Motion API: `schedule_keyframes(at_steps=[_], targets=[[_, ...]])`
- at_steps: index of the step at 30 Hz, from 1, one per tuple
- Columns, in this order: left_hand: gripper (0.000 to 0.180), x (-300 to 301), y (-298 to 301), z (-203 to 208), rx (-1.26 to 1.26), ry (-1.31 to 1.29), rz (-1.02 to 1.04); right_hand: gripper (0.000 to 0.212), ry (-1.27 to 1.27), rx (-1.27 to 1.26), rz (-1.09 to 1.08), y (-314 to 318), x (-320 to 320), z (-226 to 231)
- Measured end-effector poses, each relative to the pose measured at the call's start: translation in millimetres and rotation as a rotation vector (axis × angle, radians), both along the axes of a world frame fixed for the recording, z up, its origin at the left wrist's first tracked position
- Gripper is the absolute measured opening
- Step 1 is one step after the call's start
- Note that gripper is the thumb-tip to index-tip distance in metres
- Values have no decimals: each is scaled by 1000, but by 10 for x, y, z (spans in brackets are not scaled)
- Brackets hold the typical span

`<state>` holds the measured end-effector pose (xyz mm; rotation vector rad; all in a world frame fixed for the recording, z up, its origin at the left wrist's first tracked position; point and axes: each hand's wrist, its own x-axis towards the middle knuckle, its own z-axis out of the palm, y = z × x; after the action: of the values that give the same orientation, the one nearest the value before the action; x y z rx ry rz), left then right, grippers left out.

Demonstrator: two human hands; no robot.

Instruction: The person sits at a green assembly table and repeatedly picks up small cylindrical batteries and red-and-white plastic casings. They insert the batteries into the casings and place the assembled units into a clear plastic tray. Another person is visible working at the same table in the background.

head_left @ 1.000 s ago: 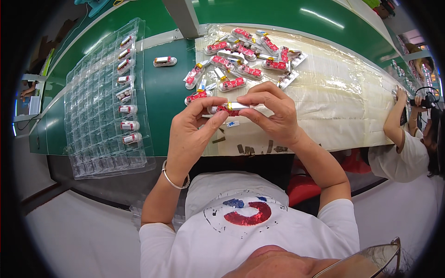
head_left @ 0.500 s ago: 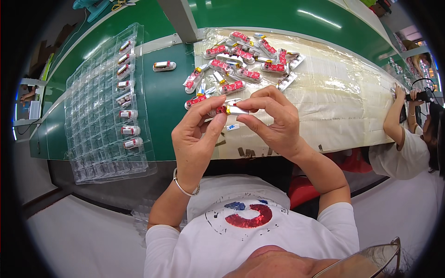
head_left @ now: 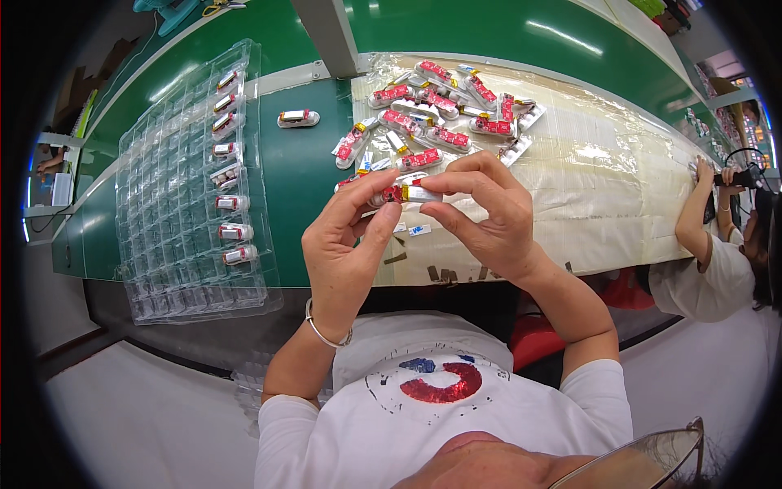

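Observation:
Near the table's front edge, both hands meet over one small white oval casing with a red circuit board (head_left: 393, 194). My left hand (head_left: 342, 232) is closed, pinching the casing's end between thumb and fingers. My right hand (head_left: 489, 204) pinches the silver battery cell (head_left: 420, 195), whose yellow end lies against the red board. Fingers partly hide the casing. Just beyond the hands lies a heap of similar casings with red boards (head_left: 419, 157), some with silver cells. A small white tag with blue marks (head_left: 419, 231) lies below the battery.
At left, a clear plastic tray (head_left: 175, 212) holds several assembled pieces along its right column. A single piece (head_left: 298, 119) sits between tray and heap. A grey post (head_left: 330, 37) rises behind. Clear film covers the work surface (head_left: 603, 179); another person's arm (head_left: 692, 216) rests at right.
The view has shifted slightly, so the table and heap appear a little further right. Both hands keep their pinch on the casing and battery, which appears turned a little.

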<state>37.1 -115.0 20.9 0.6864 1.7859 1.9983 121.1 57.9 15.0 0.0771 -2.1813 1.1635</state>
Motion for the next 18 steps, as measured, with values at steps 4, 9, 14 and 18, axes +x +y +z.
schedule_keyframes(at_steps=[4,9,14,18], targets=[[30,-16,-12,1,-18,-20,-26,25,-13,-7,11,-6,0,-2],[32,-7,-6,9,-25,75,-6,24,-21,-35,25,-26,11,32],[33,1,-7,28,-39,164,-8,25,-26,-103,35,-36,23,36],[33,-17,-6,32,-39,183,-12,23,-13,-105,38,-23,23,42]])
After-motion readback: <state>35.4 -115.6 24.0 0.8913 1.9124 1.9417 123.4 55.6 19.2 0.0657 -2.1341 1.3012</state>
